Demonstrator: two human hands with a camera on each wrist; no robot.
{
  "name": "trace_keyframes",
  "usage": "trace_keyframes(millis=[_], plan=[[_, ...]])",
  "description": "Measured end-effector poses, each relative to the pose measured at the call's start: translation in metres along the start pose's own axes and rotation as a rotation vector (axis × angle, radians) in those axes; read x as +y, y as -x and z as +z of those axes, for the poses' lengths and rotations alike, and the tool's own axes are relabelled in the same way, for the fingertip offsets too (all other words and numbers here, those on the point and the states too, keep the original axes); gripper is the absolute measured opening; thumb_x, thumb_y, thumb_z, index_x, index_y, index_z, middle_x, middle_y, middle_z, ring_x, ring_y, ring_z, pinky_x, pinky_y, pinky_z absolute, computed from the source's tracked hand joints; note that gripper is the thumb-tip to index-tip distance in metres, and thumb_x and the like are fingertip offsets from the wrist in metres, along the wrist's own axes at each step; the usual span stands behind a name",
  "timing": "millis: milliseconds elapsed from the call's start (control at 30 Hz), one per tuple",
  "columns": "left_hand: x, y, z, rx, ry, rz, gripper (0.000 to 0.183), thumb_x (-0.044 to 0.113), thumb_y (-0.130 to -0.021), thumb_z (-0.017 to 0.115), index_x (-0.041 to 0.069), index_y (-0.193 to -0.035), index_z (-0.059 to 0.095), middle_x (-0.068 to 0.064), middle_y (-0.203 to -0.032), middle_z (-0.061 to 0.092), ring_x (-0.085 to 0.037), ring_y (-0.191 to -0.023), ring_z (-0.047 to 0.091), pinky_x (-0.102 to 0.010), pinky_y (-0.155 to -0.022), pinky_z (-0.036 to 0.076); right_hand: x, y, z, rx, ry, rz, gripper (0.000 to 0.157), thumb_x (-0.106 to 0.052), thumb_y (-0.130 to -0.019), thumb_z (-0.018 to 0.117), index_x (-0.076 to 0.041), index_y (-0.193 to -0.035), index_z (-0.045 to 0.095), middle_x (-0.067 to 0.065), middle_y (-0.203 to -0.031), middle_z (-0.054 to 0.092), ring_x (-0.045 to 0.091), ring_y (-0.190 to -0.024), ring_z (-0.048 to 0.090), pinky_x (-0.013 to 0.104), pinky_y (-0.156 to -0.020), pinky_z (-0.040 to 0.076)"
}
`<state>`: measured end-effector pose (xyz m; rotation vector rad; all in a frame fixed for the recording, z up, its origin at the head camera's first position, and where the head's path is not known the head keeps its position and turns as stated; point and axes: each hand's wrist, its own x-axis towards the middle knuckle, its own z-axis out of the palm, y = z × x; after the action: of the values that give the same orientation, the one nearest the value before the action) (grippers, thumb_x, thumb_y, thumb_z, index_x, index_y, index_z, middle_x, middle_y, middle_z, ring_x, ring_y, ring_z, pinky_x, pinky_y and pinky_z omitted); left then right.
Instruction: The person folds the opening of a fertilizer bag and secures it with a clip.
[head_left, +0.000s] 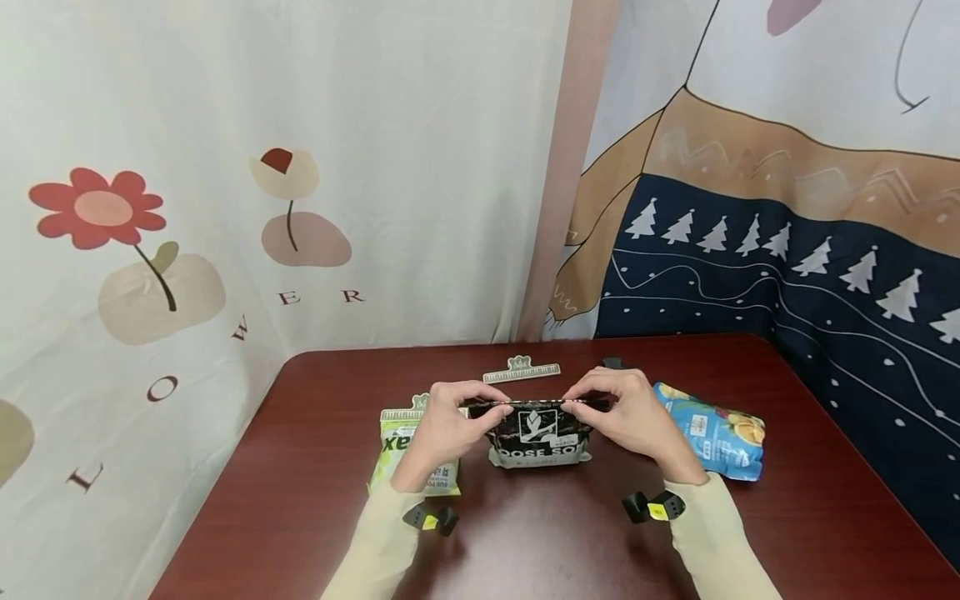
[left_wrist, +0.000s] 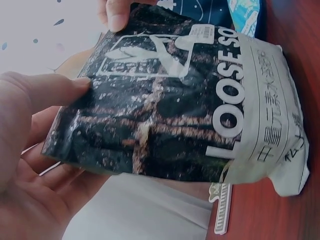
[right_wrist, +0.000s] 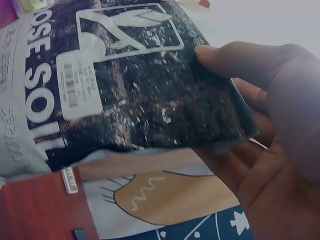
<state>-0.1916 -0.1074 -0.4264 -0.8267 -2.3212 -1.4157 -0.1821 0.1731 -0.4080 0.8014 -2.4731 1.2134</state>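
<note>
Pinching the top edge of the black bag (head_left: pixel 538 433), the left hand (head_left: pixel 450 421) and right hand (head_left: pixel 628 412) hold it from either side, thumbs on the near face and fingers behind; each hand's fingers are closed down to the thickness of the folded top. White lettering reading LOOSE SOIL and a barcode sticker (right_wrist: pixel 79 85) show on its face. It is upright over the middle of the table (head_left: pixel 525 542), nearer the far edge; I cannot tell whether its base bears on the surface.

Beyond it, near the far edge, lies a pale clip (head_left: pixel 522 372). Towards the left edge, partly behind the left hand, lies a green bag (head_left: pixel 396 432) with a second clip (head_left: pixel 405 412) along its top. Towards the right edge lies a blue bag (head_left: pixel 723 435), just beside the right wrist. A dark object (head_left: pixel 612 363), too hidden to identify, sits at the far edge.
</note>
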Motion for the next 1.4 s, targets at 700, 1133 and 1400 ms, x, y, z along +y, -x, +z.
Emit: trace_keyframes(millis=[700,1133,1400], plan=[[-0.0014,-0.0003,-0.0016,-0.021,-0.018,-0.058,0.002,0.025,-0.088,0.082,0.026,-0.09,0.081,0.016,-0.085,0.077,-0.004,-0.08,0.07,-0.025,-0.078,0.056,0.0068,0.0026,-0.0025,0.006,-0.031,0.01,0.008,-0.024,-0.09,0.081,-0.031,-0.095,0.08,-0.015,-0.086,0.075,0.006,-0.069,0.059,0.022,-0.059,0.046],[-0.005,-0.0046,-0.0025,-0.017,0.009,-0.059,0.005,0.024,-0.088,0.082,0.028,-0.092,0.08,0.014,-0.084,0.077,-0.006,-0.069,0.062,-0.024,-0.066,0.051,0.0062,-0.003,-0.0074,-0.028,-0.02,0.043,0.011,-0.023,-0.091,0.08,-0.03,-0.099,0.081,-0.014,-0.089,0.076,0.007,-0.074,0.061,0.024,-0.063,0.05],[-0.0028,-0.0036,-0.0036,-0.028,0.028,-0.084,0.004,0.027,-0.089,0.082,0.028,-0.092,0.081,0.011,-0.087,0.078,-0.006,-0.075,0.066,-0.03,-0.071,0.055,0.008,-0.0015,-0.0078,-0.025,-0.042,0.05,0.01,-0.022,-0.091,0.08,-0.029,-0.098,0.081,-0.013,-0.087,0.076,0.007,-0.075,0.063,0.023,-0.065,0.053]])
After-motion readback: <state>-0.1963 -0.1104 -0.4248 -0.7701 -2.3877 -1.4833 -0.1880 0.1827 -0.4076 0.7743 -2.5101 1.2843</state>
